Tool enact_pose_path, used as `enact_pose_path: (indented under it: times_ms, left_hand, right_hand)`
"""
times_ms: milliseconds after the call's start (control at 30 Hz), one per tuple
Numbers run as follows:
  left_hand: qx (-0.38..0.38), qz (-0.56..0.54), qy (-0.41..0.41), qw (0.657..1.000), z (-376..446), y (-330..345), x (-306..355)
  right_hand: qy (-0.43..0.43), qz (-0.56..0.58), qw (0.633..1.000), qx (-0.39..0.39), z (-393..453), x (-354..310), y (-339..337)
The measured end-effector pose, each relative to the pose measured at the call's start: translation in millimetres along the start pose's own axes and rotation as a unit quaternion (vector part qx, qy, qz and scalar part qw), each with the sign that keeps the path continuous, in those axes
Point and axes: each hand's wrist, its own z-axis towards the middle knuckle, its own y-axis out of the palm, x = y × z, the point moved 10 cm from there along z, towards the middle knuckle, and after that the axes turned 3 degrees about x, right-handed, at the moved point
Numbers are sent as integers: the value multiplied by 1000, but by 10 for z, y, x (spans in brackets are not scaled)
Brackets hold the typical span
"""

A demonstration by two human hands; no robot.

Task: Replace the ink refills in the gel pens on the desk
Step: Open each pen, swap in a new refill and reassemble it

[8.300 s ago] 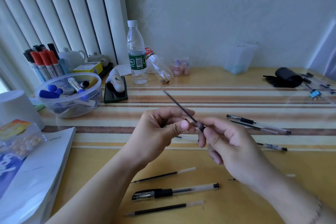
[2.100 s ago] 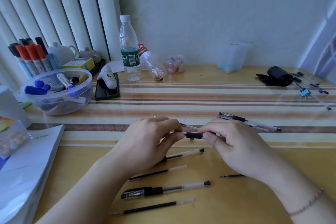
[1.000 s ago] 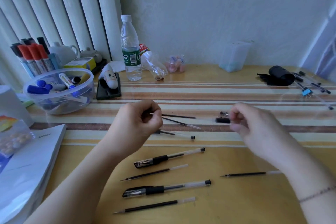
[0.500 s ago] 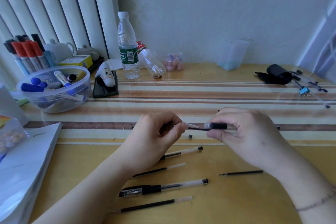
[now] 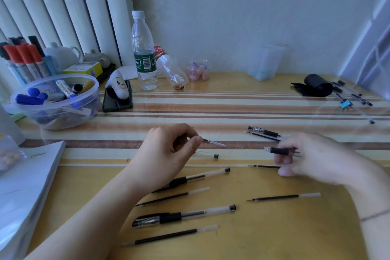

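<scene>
My left hand (image 5: 168, 152) pinches a thin ink refill (image 5: 214, 142) whose clear end points right. My right hand (image 5: 312, 158) holds a clear pen barrel with a black grip (image 5: 277, 151), open end facing left, a hand's width from the refill. A refill (image 5: 264, 167) lies under my right fingers. In front of me lie two capped gel pens (image 5: 183, 216) (image 5: 202, 176) and loose refills (image 5: 173, 196) (image 5: 171, 235) (image 5: 283, 197). A clear barrel end with a black plug (image 5: 215, 156) lies by my left hand.
A clear tub of markers (image 5: 57, 101) and a paper stack (image 5: 23, 186) sit at the left. A water bottle (image 5: 144, 53), phone (image 5: 117, 96) and clear cup (image 5: 264, 62) stand at the back. Another pen (image 5: 263, 132) and a black pouch (image 5: 314, 87) are at the right.
My hands have moved apart: half a second ago the refill tip met the barrel, now the barrel is off to the right and the refill stays in my left hand.
</scene>
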Motion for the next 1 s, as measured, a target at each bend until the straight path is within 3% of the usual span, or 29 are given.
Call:
enact_pose_path:
  times_ms: [100,167,300,1000]
  left_hand:
    - [-2,6,1,1000,3,6,-2]
    - [-1,4,-2,1000,3,2,-8]
    - [-4,8,1,1000,4,10,-6]
    - [-22,23,-25,999,-5,37,-45]
  right_hand:
    - [-39,52,998,-16,-55,-91,-32]
    - [-62,69,993,-69,-137,-194,44]
    - [-61,9,989,-136,-211,-234,213]
    - [-77,-49,984,-151,-250,-260,337]
